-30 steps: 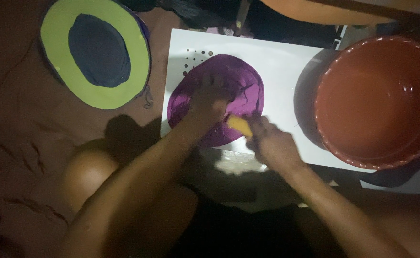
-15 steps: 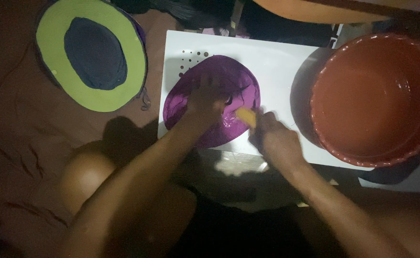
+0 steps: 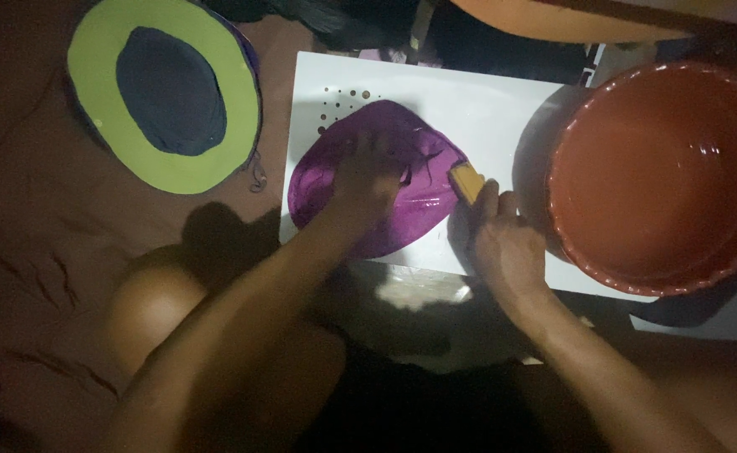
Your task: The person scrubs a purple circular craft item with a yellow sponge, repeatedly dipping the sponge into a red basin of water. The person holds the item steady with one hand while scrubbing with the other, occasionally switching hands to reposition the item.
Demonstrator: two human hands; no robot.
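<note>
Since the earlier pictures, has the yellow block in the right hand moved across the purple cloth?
Yes. The yellow block in the right hand has slid from the purple cloth's lower middle to its right edge, nearer the orange basin.

Landmark: white board (image 3: 503,109), flat on the brown floor (image 3: 41,252). Left of the board, apart from it: oval cloth piece (image 3: 167,92), lime-green ring around a dark navy centre. At the board's right end, overlapping its edge: big round orange-red basin (image 3: 662,176) with scalloped rim. Above the board: dark clutter, unclear.
</note>
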